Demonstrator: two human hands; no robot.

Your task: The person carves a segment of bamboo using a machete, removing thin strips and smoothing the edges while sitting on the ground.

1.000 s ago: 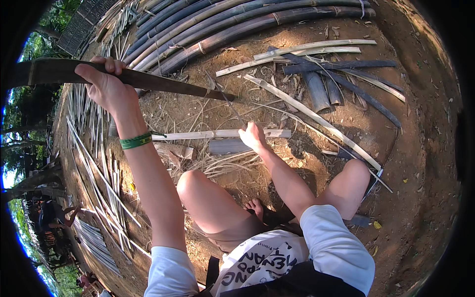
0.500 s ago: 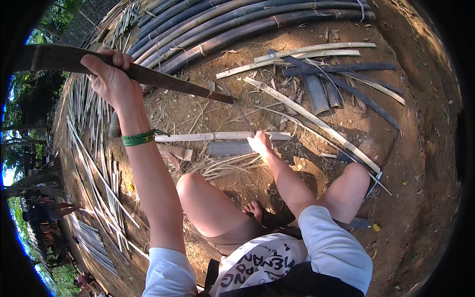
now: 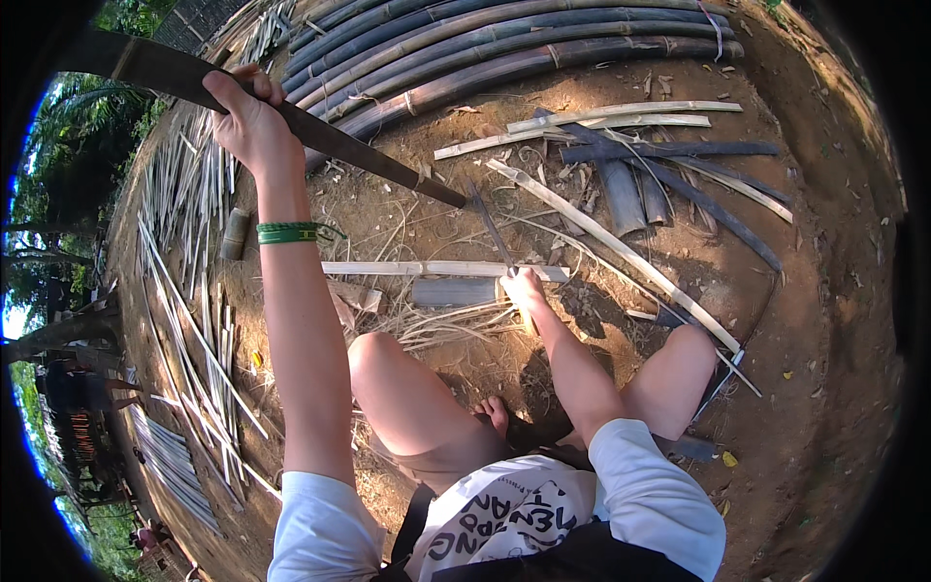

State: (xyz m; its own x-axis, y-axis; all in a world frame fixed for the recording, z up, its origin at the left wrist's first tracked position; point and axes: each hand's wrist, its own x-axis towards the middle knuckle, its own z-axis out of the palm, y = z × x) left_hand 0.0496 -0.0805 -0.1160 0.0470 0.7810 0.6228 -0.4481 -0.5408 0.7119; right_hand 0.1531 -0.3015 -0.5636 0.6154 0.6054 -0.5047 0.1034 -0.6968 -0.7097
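Observation:
Raised at the upper left, my left hand (image 3: 257, 131) is wrapped round a long dark split bamboo piece (image 3: 364, 155), which slants down to the right. My right hand (image 3: 525, 289) grips a long-bladed knife (image 3: 494, 229) in front of my knees. Its thin blade points away from me, the tip just right of the bamboo's lower end; I cannot tell whether they touch. Below the fist a bit of pale handle shows. Beside this hand lie a pale bamboo strip (image 3: 417, 268) and a short dark bamboo section (image 3: 451, 291).
Dark bamboo poles (image 3: 543, 48) lie stacked at the back. Split pieces, including a long pale strip (image 3: 621, 238), are spread at the right. Many thin strips (image 3: 199, 359) cover the left ground. Shavings (image 3: 456, 325) lie before my knees. A person (image 3: 82, 388) is at the far left.
My right hand has moved slightly right and nearer to me, turning the knife so its handle shows. The bamboo in my left hand has tilted more steeply, its lower end shifting slightly right.

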